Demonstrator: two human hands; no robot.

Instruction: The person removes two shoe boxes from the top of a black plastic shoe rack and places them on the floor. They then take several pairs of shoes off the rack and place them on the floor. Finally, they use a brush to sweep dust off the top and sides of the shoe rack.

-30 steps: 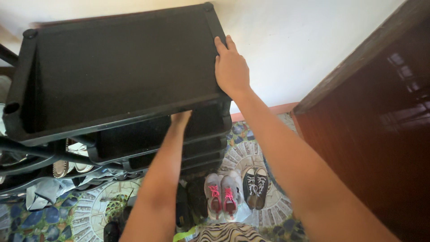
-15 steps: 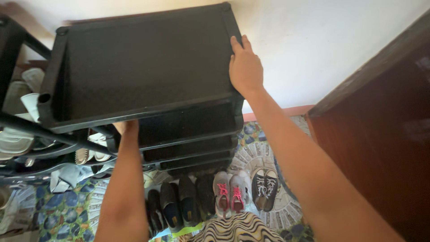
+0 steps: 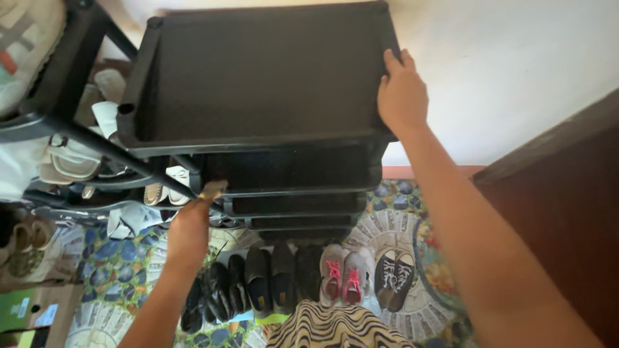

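A black tiered shoe rack (image 3: 258,84) is seen from above, filling the upper centre of the frame, its flat top shelf ringed by a raised rim and lower shelves stepping out beneath it toward the centre. The right hand (image 3: 403,96) is laid on the rack's top right edge, fingers pressed together and curled over the rim, thumb tucked along the side. The left hand (image 3: 188,229) is raised at lower left of centre, just below the rack's front left corner; a small tan object (image 3: 211,191) is pinched at its fingertips, close against a black diagonal bar, though what the object is cannot be told.

At the left of the frame, pale sandals (image 3: 71,158) are stacked on the shelves of a second black rack (image 3: 61,71). Below the main rack, along the bottom centre, a row of dark shoes (image 3: 258,280) is lined up on a patterned mosaic floor (image 3: 122,258), followed to the right by grey sneakers with pink laces (image 3: 342,274) and black sneakers with white laces (image 3: 394,278). A white wall (image 3: 509,71) is seen at upper right, and a dark wooden door (image 3: 567,219) at lower right.
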